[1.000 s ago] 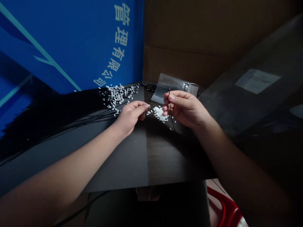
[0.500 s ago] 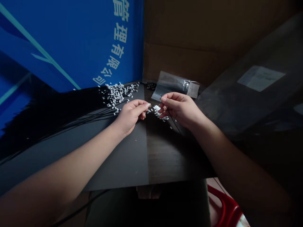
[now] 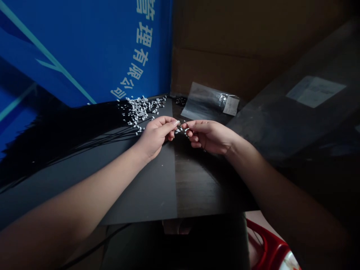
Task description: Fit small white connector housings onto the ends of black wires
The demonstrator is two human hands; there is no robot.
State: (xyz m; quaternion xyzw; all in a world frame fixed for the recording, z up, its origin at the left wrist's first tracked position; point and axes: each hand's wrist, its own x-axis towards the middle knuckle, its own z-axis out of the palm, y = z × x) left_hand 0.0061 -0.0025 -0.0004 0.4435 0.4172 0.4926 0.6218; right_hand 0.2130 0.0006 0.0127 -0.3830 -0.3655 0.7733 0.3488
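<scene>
My left hand (image 3: 157, 135) is closed over the table, thumb and forefinger pinching a small white connector housing (image 3: 178, 122). Just to its right, my right hand (image 3: 213, 136) pinches a thin black wire (image 3: 204, 149), most of which its fingers hide. The two sets of fingertips are close together, with a narrow gap between them. Under and behind the hands lie loose white housings (image 3: 178, 131), partly covered by the right hand. Behind the left hand, a heap of white-ended wires (image 3: 140, 108) belongs to a thick black wire bundle (image 3: 62, 131).
A clear plastic bag (image 3: 203, 100) with a white label lies behind the right hand, small black pieces (image 3: 180, 101) beside it. Larger clear plastic sheeting (image 3: 270, 112) stands at the right. A blue panel (image 3: 84, 45) and brown cardboard (image 3: 225, 30) rise behind. A red stool (image 3: 267, 243) is below.
My right hand has moved left and slightly down, bringing its fingertips close to the white housing. It now covers most of the loose white pieces. The left hand has barely moved.
</scene>
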